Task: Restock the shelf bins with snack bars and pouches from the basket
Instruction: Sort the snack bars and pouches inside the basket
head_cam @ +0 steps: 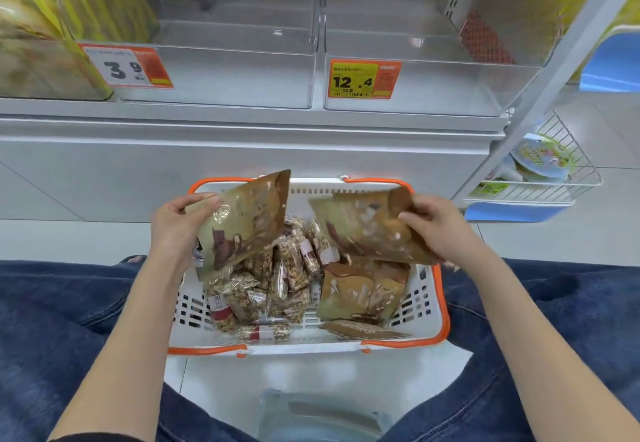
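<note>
Head view looks down on a white basket (429, 306) with orange handles, sitting on the floor at the middle of the frame between the person's jeans-clad knees. The left hand (176, 223) grasps a brown pouch (246, 223) by its left edge, thumb on the front, and holds it tilted above the left half of the basket. The right hand (440, 227) grasps a second brown pouch (363, 227) at its right edge, lifted over the right half. The two pouches are apart, with a gap between them.

Down in the basket, a heap of clear-wrapped snack bars (277, 282) fills the left and centre, and more brown pouches (360, 292) lie stacked on the right side, under the raised one.

Across the upper frame stand two clear shelf bins on a grey shelf. The left bin (221, 74) carries a price tag (128, 66) reading 3.9 at its left corner; the right bin (446, 88) carries a yellow and orange tag (363, 79) reading 12.4. At the upper left are yellow packs (38, 26), blurred. At the right edge of the frame a wire rack (561, 171) holds round lidded tubs.
</note>
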The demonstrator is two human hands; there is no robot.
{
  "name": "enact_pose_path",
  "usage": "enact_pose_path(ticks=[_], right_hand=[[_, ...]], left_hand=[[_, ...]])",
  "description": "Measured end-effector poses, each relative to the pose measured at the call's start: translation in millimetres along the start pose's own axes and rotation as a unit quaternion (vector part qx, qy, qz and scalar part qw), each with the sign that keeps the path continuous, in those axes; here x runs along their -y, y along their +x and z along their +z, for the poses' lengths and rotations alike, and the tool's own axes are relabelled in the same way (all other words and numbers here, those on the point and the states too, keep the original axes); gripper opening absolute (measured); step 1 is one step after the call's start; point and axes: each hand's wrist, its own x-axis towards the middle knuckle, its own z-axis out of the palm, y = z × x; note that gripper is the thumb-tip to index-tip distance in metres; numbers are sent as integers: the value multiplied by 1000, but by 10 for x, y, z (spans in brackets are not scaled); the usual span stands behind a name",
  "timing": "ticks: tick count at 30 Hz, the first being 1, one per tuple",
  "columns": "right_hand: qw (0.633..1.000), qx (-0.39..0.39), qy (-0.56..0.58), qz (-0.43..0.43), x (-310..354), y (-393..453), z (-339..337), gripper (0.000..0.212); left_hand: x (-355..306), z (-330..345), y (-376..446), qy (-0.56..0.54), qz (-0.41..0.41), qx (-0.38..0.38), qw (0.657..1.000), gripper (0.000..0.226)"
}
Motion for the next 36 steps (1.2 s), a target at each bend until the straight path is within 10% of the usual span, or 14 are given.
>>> enact_pose_path(ticks=[6,13,20,25,28,31,36], right_hand=[[944,114,-306,-45,-235,-105,393,26],[933,105,-339,-50,-285,-78,511,37],[936,233,-250,82,-855,-120,895,48],[958,181,-208,76,-777,-61,870,46],[995,52,56,69,-305,60,563,55],[927,6,365,82,76,122,240,53],[975,11,209,76,73,68,91,19]], left_hand=[[28,22,-12,-11,6,-32,999,10],[15,44,22,-27,13,-23,999,10],[-62,131,-18,-99,13,17,995,8],[-83,220,-59,-157,-1,58,986,12],[-32,385,-115,-166,-20,102,981,8],[58,556,-208,-198,-54,157,966,27],[295,810,-365,-225,-147,226,936,51]])
